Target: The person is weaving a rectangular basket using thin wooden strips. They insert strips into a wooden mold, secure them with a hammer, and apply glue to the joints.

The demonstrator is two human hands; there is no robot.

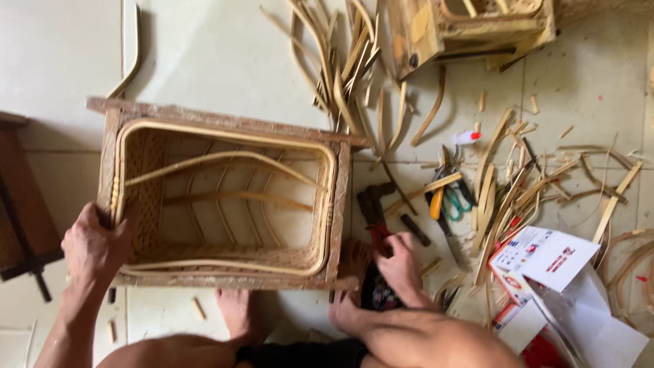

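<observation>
Pale tiled floor (225, 54) strewn with bamboo strips (497, 184): left grip (92, 249) clenched on the basket frame (225, 123); right grip (398, 262) grasping a red-handled tool (378, 235) beside it.

Soft daylight flooding in, pale floor (225, 54) washing out toward 11 o'clock. Shadows staying faint. Slight motion blur smearing everything, edges bending a bit at 3 and 9 o'clock.

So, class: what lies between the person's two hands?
In the head view, the woven rattan basket in its wooden frame lies between the left hand and the right hand.
</observation>
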